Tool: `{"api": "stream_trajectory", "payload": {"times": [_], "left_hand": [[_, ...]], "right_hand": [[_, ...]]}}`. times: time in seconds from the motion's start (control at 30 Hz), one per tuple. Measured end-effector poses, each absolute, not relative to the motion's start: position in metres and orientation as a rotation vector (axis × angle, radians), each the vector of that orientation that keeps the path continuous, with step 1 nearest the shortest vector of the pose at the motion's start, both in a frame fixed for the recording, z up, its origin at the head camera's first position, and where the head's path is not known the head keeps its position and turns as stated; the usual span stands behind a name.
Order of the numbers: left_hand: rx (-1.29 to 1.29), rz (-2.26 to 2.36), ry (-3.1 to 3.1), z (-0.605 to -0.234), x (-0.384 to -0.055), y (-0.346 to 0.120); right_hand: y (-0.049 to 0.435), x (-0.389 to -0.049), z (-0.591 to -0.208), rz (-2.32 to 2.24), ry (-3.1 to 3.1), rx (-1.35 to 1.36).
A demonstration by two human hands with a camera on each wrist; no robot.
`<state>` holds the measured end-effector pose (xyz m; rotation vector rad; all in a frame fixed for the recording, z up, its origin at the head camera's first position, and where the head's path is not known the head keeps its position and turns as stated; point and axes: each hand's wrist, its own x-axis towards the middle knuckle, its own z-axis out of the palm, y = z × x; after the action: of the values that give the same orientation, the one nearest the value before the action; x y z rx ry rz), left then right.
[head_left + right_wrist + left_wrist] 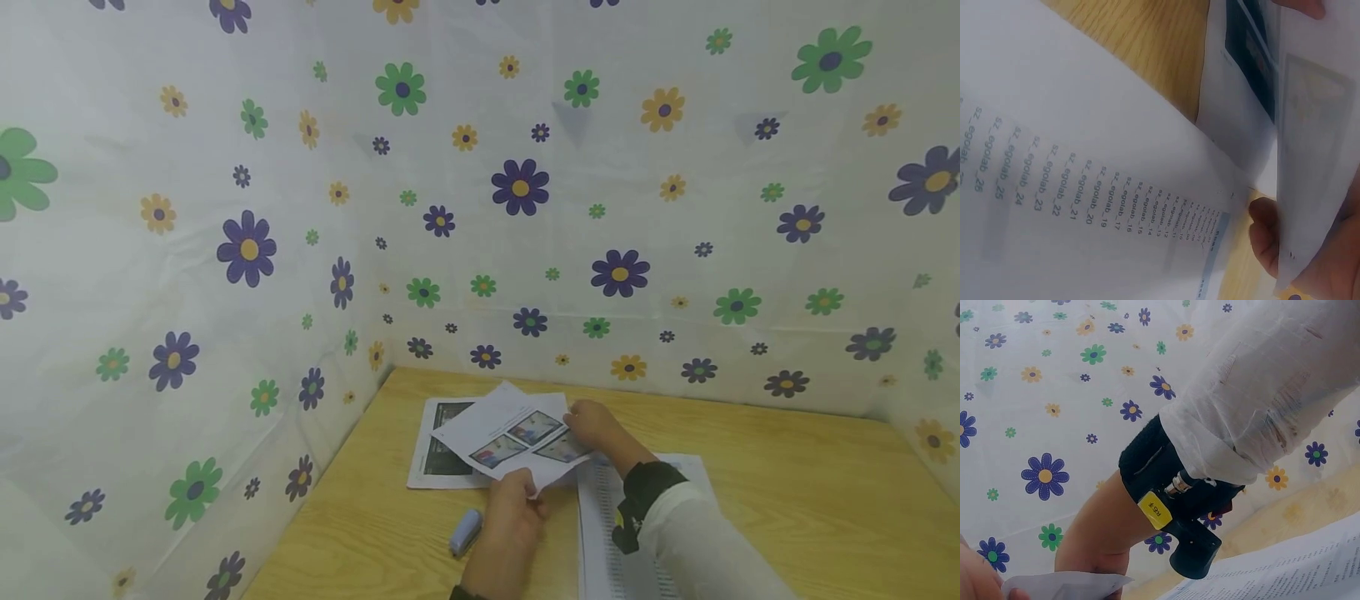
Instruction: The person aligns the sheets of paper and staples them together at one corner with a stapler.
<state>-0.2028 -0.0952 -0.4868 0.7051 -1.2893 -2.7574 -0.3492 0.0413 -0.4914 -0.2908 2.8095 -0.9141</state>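
Note:
Both hands hold a white sheet of paper (487,429) printed with several colour pictures. My left hand (517,500) pinches its near edge, thumb on top. The right hand (596,427) grips its right edge; in the right wrist view, fingers (1263,237) show behind the sheet. The held sheet is tilted and overlaps another paper (417,458) with a dark picture on the table. In the left wrist view, the held paper (1063,584) shows only as a strip at the bottom, beside part of the left hand (975,575).
A printed list sheet (600,533) lies on the wooden table (810,500), partly under the right forearm. Close to the left wrist lies a small blue stapler-like object (467,532). Flower-patterned white sheeting (450,175) walls the table's back and sides.

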Motion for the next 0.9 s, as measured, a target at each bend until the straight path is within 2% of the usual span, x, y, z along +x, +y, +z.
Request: {"api": "stream_trajectory", "payload": {"times": [0.37, 0.6, 0.73, 0.9], "left_hand": [[0.555, -2.838, -1.424, -0.489, -0.203, -0.096], [0.376, -2.817, -1.645, -0.489, -0.201, -0.103], [0.378, -2.786, -1.765, -0.49, -0.203, -0.109], [0.382, -2.822, -1.594, -0.492, -0.215, -0.119]], "right_hand": [[0.053, -0.346, -0.491, -0.967, 2.863, -0.105], [0.064, -0.349, -0.493, -1.083, 2.874, -0.098], [0.069, -0.349, -0.493, -1.246, 2.818, -0.057], [0.075, -0.348, -0.491, -1.404, 2.739, 0.002]]}}
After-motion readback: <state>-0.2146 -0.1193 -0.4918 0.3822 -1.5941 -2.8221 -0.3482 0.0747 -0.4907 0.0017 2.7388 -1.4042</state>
